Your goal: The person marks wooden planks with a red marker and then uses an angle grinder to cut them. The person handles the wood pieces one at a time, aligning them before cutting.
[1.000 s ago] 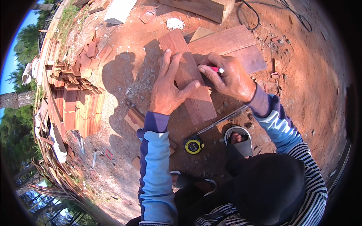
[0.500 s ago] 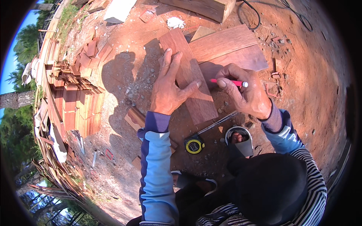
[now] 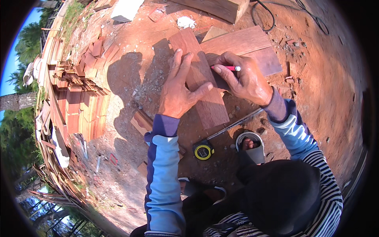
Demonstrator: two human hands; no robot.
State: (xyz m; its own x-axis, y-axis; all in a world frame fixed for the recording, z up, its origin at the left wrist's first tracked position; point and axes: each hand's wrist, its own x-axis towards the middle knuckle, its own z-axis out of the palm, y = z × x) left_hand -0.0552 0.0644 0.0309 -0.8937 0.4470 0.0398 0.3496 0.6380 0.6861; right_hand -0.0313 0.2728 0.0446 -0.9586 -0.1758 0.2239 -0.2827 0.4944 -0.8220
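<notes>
My left hand (image 3: pixel 176 89) lies on a reddish-brown wooden board (image 3: pixel 211 108), fingers spread, thumb reaching across its face. A pink marker pen (image 3: pixel 230 68) with a white end is pinched in my right hand (image 3: pixel 249 79). Its tip is at the board's right edge, about midway along; whether it touches the wood I cannot tell. Beneath and to the right lie two wider boards (image 3: pixel 244 41), side by side. Below my hands, a yellow and black tape measure (image 3: pixel 203 151) sits on the ground with its blade (image 3: pixel 236 124) drawn out toward the upper right.
Stacked cut planks (image 3: pixel 85 114) stand at the left, with loose offcuts (image 3: pixel 92 57) beyond them. Short wood blocks (image 3: pixel 141 123) lie beside my left forearm. A thick beam (image 3: pixel 221 10) and a black cable (image 3: pixel 272 17) are at the far side. My sandalled foot (image 3: pixel 250 144) is near the tape.
My right hand has moved up and to the left, bringing the pen tip to the board's edge. My left hand stays on the board.
</notes>
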